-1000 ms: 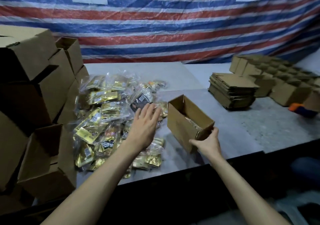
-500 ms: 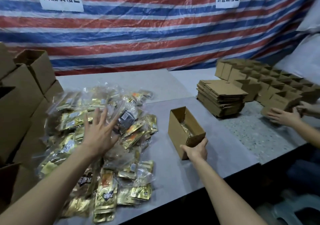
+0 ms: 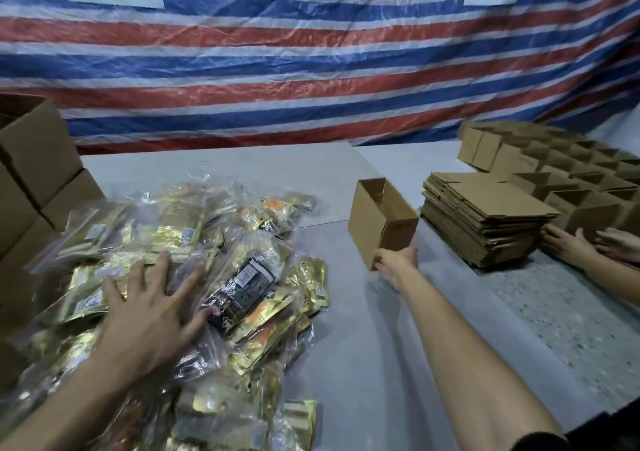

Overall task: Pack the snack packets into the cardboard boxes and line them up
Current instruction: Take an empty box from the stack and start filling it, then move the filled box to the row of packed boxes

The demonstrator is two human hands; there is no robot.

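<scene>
A heap of snack packets (image 3: 194, 242), mostly gold foil in clear bags, covers the left half of the grey table (image 3: 363, 346). My left hand (image 3: 149, 312) lies spread on top of the heap, fingers straight, next to a black packet (image 3: 244, 287). An open cardboard box (image 3: 381, 222) stands at the table's middle. My right hand (image 3: 396, 265) grips the box's near bottom corner. The box's inside is hidden from this angle.
Large cardboard boxes (image 3: 31, 173) are stacked at the left edge. A pile of flattened cartons (image 3: 485, 215) lies right of the open box, with rows of folded small boxes (image 3: 571, 173) behind. Another person's hands (image 3: 588, 248) reach in at the right. A striped tarp hangs behind.
My left hand has dropped onto the packet heap. My right hand has kept its hold on the box's near corner, and the view has shifted forward and closer to the table.
</scene>
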